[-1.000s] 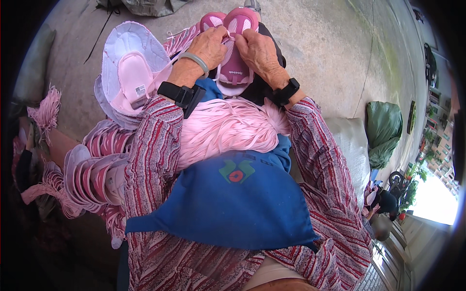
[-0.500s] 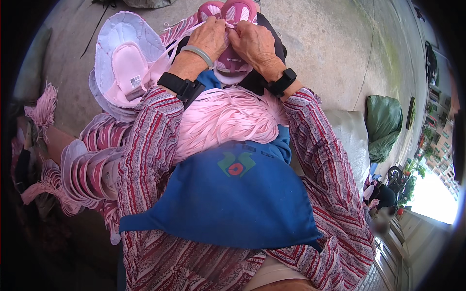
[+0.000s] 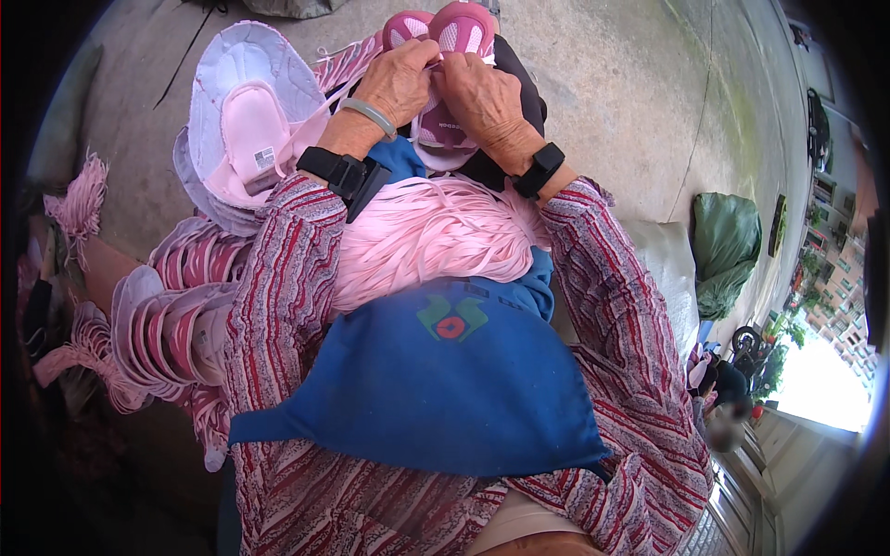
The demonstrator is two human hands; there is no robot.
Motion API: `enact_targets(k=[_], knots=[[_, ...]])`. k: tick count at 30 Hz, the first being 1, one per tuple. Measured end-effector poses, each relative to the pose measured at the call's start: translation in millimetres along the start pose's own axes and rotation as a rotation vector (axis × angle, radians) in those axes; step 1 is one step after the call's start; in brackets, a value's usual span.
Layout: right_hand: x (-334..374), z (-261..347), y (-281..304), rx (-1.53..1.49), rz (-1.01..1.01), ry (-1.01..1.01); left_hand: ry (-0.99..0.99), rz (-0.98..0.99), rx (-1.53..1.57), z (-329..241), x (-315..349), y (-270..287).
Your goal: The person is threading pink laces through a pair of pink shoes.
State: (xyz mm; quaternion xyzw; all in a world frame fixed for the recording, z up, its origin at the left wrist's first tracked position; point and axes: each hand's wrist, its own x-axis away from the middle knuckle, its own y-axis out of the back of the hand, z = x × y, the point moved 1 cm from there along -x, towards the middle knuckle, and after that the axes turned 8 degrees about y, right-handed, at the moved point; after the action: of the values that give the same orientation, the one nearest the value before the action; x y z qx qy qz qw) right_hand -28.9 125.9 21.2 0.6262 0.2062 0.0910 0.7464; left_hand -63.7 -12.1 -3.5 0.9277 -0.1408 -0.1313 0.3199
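A pink and dark-pink shoe upper (image 3: pixel 466 26) lies over my lap, its toe away from me and its tongue toward me. My left hand (image 3: pixel 399 83) is closed in a pinch on a pale pink shoelace (image 3: pixel 345 93) at the lacing. Close beside it, my right hand (image 3: pixel 482 94) is closed with its fingertips on the lace at the same spot; the exact grip is hidden behind the knuckles. A second upper (image 3: pixel 404 26) sits just left of the first. Across my lap, nearer me, spreads a thick bundle of loose pink shoelaces (image 3: pixel 436 227).
Stacked shoe uppers with pale linings (image 3: pixel 248 60) stand at my left, with more nested uppers (image 3: pixel 171 329) nearer me. A pink lace bundle (image 3: pixel 82 199) hangs at the far left. On the right are a whitish sack (image 3: pixel 654 269) and a green bag (image 3: pixel 725 250) on concrete.
Both hands stay at the lacing, and my right hand has turned slightly with its fingers lower over the upper. The view has shifted a little.
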Motion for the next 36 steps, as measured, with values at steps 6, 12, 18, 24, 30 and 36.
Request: enact_targets(k=[6, 12, 18, 24, 30, 36], knots=[[-7.0, 3.0, 2.8, 0.081, 0.046, 0.055, 0.024, 0.038, 0.077, 4.6, -1.3, 4.1], [-5.9, -2.5, -3.5, 0.054, -0.009, 0.034, 0.134, 0.165, 0.205, 12.7, -11.3, 1.8], [-5.4, -5.9, -3.0, 0.06, -0.028, 0.031, 0.204, 0.237, 0.173, 8.3, -18.8, 2.7], [-13.8, 9.0, 17.8, 0.009, 0.164, 0.019, 0.071, 0.006, 0.121, 5.2, -1.3, 6.6], [6.9, -1.8, 51.5, -0.366, 0.181, 0.03, 0.337, 0.001, 0.262, -21.4, 12.7, 55.4], [33.7, 78.6, 139.0, -1.67, 0.716, 0.517, 0.89, 0.703, 1.212, -48.7, 29.5, 22.5]])
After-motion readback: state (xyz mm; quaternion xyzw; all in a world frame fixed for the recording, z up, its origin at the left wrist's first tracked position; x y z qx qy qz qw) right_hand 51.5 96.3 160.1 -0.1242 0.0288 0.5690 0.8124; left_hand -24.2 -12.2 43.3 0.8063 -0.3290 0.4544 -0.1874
